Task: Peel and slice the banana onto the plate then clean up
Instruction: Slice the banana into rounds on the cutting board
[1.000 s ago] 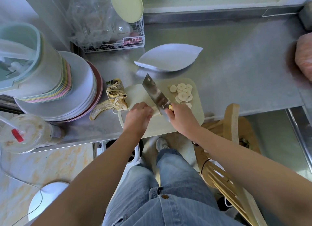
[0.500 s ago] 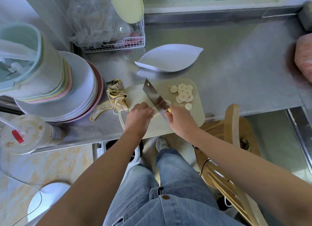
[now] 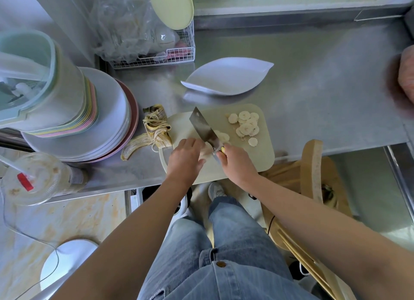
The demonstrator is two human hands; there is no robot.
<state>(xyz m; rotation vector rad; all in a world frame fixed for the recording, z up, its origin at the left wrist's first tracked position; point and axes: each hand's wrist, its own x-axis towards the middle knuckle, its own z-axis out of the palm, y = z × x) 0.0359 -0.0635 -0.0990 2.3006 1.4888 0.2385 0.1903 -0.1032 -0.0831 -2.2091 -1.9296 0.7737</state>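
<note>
Banana [image 3: 206,151]: I see the peeled stub of it just below the centre of the frame on the cutting board [image 3: 262,158], mostly covered by my left hand [image 3: 184,159], whose fingers are curled down onto it. My right hand [image 3: 237,162] is closed around the handle of one cleaver [image 3: 205,129], the blade slanting up-left and touching the stub. One fresh slice [image 3: 224,137] lies just right of the blade. Further right on the board I count roughly ten cut slices [image 3: 246,126] in a loose overlapping heap; the exact number I cannot tell. One peel [image 3: 154,131] lies left of the board on the steel counter [image 3: 313,86]. Above the board sits one white leaf-shaped plate [image 3: 226,77], with no slices on it. At the left stands one stack of plates [image 3: 94,129].
</note>
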